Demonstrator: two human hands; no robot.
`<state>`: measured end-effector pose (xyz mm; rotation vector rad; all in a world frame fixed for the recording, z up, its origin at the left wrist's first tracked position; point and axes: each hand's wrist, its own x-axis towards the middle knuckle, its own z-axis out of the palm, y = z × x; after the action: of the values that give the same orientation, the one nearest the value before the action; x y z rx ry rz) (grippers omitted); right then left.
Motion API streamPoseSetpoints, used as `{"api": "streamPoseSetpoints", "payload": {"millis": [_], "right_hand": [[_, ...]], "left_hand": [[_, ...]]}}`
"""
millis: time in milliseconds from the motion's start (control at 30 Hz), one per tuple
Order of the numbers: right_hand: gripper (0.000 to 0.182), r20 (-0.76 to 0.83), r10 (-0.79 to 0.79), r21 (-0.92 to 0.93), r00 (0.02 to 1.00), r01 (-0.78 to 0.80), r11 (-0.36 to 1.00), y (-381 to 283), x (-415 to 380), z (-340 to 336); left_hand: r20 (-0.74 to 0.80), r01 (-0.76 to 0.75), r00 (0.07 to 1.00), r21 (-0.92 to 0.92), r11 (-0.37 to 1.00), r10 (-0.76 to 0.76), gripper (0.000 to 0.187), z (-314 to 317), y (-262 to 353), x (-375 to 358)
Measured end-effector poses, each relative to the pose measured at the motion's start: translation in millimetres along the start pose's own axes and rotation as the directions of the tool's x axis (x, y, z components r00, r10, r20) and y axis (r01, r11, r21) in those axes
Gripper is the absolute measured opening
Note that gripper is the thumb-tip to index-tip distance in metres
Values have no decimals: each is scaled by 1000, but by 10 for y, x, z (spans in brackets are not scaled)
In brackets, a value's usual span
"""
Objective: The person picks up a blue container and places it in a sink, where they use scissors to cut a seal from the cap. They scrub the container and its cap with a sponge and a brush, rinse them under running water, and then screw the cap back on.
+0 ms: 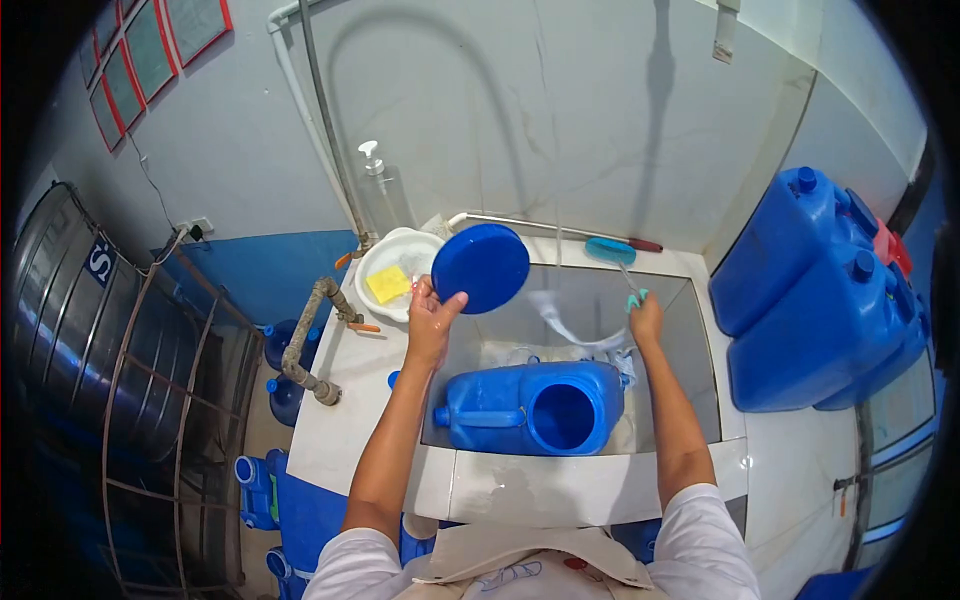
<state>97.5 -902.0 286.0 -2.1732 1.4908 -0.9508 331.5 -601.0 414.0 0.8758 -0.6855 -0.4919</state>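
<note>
My left hand [432, 325] grips a round blue lid [481, 268] by its lower left edge and holds it up near the sink's back left corner. In my right hand [645, 312] is a scrub brush [612, 250] with a blue head, raised over the right side of the sink [685, 350]. Below and between my hands, a large blue water jug [490, 385] lies on its side in the sink. Its wide round mouth [563, 415] is uncovered and faces me. Behind it, a white strip or hose [575, 330] shows, blurred.
A white basin [372, 262] holding a yellow sponge [388, 284] stands left of the sink, near a pump bottle [384, 190]. Pipes with taps [320, 330] rise from the left counter. Several blue jugs [810, 310] stand at right. A long-handled tool [560, 228] lies behind the sink.
</note>
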Motion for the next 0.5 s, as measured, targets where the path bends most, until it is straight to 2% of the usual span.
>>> {"api": "streamPoseSetpoints", "payload": {"millis": [33, 67, 133, 167, 233, 300, 333, 367, 400, 433, 500], "right_hand": [[25, 11, 3, -87, 1000, -2, 996, -30, 4, -46], [25, 14, -5, -82, 1000, 6, 997, -77, 18, -71], [28, 262, -182, -249, 948, 249, 936, -332, -22, -282], [32, 356, -240, -199, 903, 324, 925, -545, -83, -318], [41, 554, -357, -72, 753, 470, 880, -1127, -295, -322], [46, 699, -516, 126, 496, 625, 771, -1621, -610, -115], [40, 690, -596, 206, 411, 678, 706, -1862, -812, -7], [38, 695, -651, 254, 305, 744, 619, -2107, -986, 102], [35, 701, -667, 271, 254, 770, 577, -2302, -1138, 324], [35, 601, -767, 308, 222, 822, 479, -2457, -1295, 519], [19, 514, -843, 378, 158, 841, 388, -2633, -1570, 1207]], "left_hand": [[14, 7, 1000, -29, 1000, -6, 26, -42, 67, 50], [8, 0, 1000, -26, 1000, 0, 26, -87, 135, 83], [-32, 138, 989, -111, 984, -142, 25, -188, 251, 129], [-9, 136, 990, -103, 985, -138, 21, -285, 250, 154], [-21, 169, 984, -151, 974, -174, 20, -345, 355, 183], [-4, 192, 980, -216, 957, -198, 21, -498, 351, 193], [-7, 193, 980, -214, 958, -199, 21, -507, 391, 203], [13, 240, 968, -320, 916, -249, 24, -490, 449, 217], [39, 284, 954, -423, 861, -296, 28, -485, 477, 234], [31, 282, 954, -426, 860, -298, 35, -525, 452, 256], [18, 299, 947, -413, 860, -320, 34, -639, 400, 314]]}}
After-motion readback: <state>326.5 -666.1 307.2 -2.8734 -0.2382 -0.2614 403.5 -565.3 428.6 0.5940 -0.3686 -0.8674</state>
